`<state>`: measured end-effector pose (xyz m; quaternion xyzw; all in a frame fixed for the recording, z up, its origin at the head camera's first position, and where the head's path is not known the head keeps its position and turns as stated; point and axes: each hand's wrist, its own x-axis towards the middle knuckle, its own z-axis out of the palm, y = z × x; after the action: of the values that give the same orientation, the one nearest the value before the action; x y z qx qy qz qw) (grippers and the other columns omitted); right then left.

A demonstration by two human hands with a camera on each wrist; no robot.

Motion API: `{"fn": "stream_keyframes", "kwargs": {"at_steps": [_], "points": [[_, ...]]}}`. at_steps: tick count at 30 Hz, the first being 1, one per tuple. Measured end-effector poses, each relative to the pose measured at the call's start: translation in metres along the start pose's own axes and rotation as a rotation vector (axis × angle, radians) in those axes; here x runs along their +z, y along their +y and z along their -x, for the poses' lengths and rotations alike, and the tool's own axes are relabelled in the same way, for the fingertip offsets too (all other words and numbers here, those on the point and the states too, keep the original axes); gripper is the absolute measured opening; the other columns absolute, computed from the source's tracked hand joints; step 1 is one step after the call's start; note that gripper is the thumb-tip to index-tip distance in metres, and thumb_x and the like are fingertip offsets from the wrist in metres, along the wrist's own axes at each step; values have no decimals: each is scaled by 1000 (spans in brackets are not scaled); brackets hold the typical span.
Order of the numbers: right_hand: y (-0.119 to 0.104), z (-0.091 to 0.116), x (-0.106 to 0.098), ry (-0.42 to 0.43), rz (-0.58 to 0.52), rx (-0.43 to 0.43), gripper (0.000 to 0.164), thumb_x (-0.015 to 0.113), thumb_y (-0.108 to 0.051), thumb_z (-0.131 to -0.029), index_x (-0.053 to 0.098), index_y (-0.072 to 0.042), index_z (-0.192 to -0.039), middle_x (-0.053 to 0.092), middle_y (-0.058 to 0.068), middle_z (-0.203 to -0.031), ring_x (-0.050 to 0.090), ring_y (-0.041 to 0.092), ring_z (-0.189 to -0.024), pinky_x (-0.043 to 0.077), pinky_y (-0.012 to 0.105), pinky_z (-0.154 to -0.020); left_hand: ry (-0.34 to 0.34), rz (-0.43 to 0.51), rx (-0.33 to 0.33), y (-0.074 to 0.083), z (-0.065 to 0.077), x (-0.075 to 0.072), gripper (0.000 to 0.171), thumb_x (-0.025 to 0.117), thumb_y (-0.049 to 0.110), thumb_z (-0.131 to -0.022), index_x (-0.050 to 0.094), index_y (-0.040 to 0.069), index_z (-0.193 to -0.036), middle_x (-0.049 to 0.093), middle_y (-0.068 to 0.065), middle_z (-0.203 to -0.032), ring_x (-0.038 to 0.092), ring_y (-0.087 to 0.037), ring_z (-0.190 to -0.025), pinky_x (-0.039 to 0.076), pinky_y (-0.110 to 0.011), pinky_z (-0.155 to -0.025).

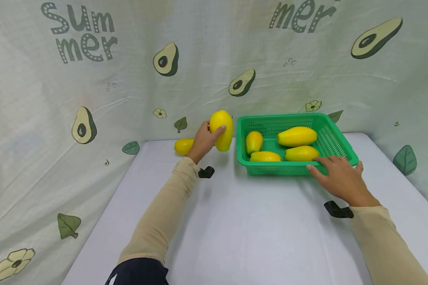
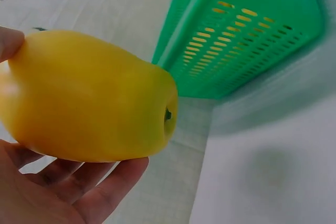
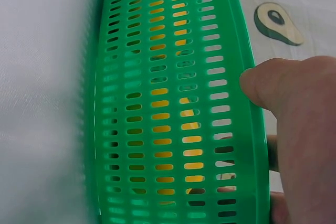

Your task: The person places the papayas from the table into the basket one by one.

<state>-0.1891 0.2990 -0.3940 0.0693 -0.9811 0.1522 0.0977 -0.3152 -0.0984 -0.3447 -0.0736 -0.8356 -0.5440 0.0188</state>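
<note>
My left hand [image 1: 204, 139] holds a yellow papaya [image 1: 221, 130] upright above the back of the table, left of the green basket [image 1: 278, 169]. The left wrist view shows thumb and fingers around this papaya [image 2: 89, 98], its stem end turned to the basket wall. Behind the left hand lies another yellow papaya [image 1: 183, 146], partly covered by it. Several yellow papayas [image 1: 297, 136] lie in the basket. My right hand [image 1: 342, 180] grips the basket's front right rim. The right wrist view has its thumb [image 3: 268, 80] against the outer wall, with the other fingers mostly hidden behind the rim.
A white table [image 1: 256, 221] carries the basket near its back edge. Behind it hangs a pale cloth [image 1: 199, 91] printed with avocados, leaves and lettering. Dark wrist mounts [image 1: 339, 209] stick out beside both wrists.
</note>
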Motion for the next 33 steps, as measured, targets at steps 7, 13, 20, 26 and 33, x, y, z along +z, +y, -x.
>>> {"fn": "stream_keyframes", "kwargs": {"at_steps": [7,13,20,26,33], "points": [[0,0,2,3,-5,-5,65,45,-57,-102,57,-2,-132,51,33,-131,38,54,-121,4,89,-91,-25,112,-21,7,0,2,86,64,68,-86,38,12,-147,54,-7,-127,59,-25,-107,54,-40,-88],[2,1,2,2,9,-4,65,46,-57,-101,57,-1,-133,51,33,-130,38,54,-121,5,90,-89,-14,194,-12,11,-3,7,85,68,65,-85,40,11,-144,55,-9,-123,61,-25,-105,56,-38,-85],[2,0,2,21,7,-8,64,46,-57,-101,58,-1,-132,52,32,-129,39,54,-120,6,90,-89,7,242,-3,23,-6,13,79,67,64,-87,43,9,-140,55,-10,-121,61,-25,-105,57,-39,-83],[3,0,1,14,4,-8,64,46,-57,-102,58,-2,-132,52,33,-130,39,54,-120,6,90,-89,-13,228,-2,30,-8,21,81,63,68,-87,44,9,-139,56,-9,-120,61,-25,-104,58,-38,-79],[3,-1,1,18,-1,-6,64,46,-57,-101,59,-2,-131,53,32,-130,39,53,-121,6,90,-90,-25,223,-2,40,-8,29,78,61,69,-88,46,8,-135,57,-9,-117,61,-26,-101,59,-39,-77]]}}
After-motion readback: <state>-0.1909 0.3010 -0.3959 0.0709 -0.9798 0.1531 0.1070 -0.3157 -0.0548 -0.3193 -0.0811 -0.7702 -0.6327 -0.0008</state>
